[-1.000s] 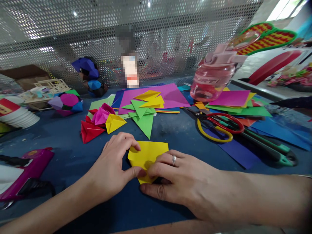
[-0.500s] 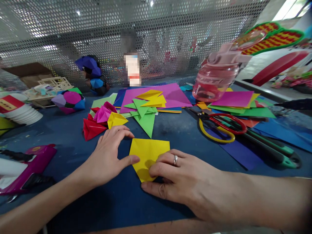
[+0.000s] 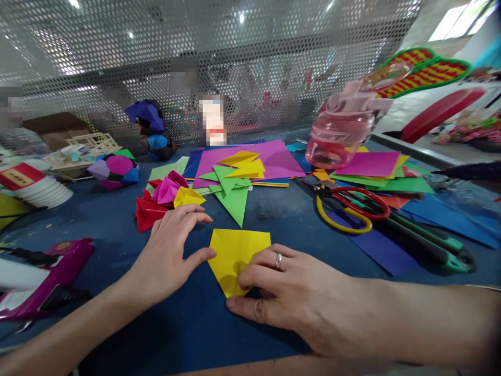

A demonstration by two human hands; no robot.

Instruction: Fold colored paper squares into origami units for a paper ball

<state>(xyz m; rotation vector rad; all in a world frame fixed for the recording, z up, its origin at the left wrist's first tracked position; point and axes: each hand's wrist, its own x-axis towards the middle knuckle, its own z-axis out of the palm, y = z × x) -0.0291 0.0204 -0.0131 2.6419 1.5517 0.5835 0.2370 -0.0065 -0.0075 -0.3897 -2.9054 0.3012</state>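
Observation:
A folded sheet of yellow paper lies on the dark blue tabletop, its lower end narrowed to a point with a crease running up its middle. My right hand, with a ring on one finger, holds the paper's lower right part, fingers bent over it and thumb at the bottom tip. To the left, my left hand has its fingers apart and holds nothing; the thumb tip is at the paper's left edge. Beyond that hand sit folded red, pink and yellow paper pieces. Green folded pieces lie just past the sheet.
Scissors with red and yellow handles rest at right, beside a green-and-black tool. A pink bottle stands behind coloured paper sheets. At left are a magenta device and stacked white cups. Perforated metal rises behind.
My left thumb has drawn back left, from over the yellow paper to its edge. My right hand keeps its hold. The whole view has shifted slightly.

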